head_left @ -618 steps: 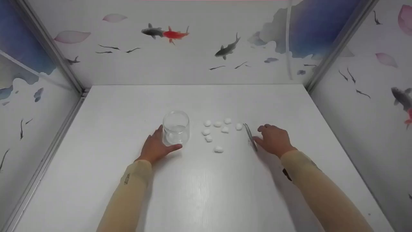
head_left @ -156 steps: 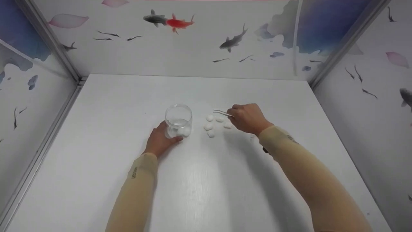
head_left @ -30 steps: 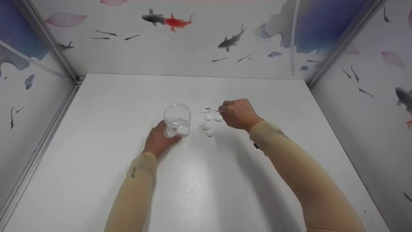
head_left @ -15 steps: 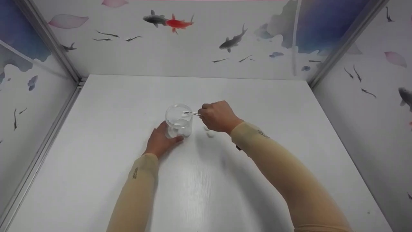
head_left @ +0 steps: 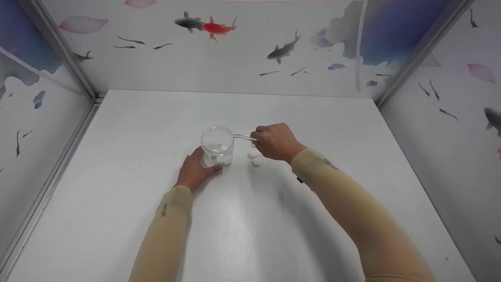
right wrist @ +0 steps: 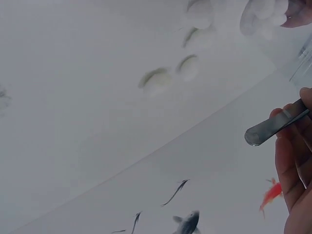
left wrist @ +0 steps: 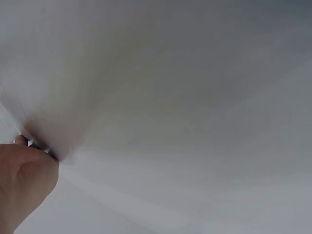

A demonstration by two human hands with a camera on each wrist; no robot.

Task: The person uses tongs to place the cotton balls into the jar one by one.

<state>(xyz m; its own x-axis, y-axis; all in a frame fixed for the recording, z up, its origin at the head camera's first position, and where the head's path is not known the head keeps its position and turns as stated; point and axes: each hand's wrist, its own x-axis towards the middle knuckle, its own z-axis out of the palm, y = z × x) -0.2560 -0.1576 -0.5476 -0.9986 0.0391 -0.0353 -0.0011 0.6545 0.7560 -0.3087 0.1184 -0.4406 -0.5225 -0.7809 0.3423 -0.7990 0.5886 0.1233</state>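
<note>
A clear round jar [head_left: 217, 150] with several white cotton balls inside stands on the table, left of middle in the head view. My left hand [head_left: 195, 172] holds it low, fingers around its left side and thumb across the front; in the left wrist view only part of that hand [left wrist: 27, 178] shows. Metal tweezers [head_left: 243, 136] are pinched in my right hand [head_left: 278, 141], their tips at the jar's right rim, no cotton ball visible between them. Loose cotton balls [head_left: 255, 162] lie below that hand, partly hidden by it; the right wrist view shows several cotton balls [right wrist: 158, 84].
The white table [head_left: 235, 235] is bounded by a back wall [head_left: 235, 74] and side panels printed with fish and petals. My right forearm [head_left: 336, 188] crosses over the table's right half.
The right hand picked up the tweezers from the table, and fewer cotton balls lie loose. Half a second ago the tips held something white over the jar; since then they have drawn back right.
</note>
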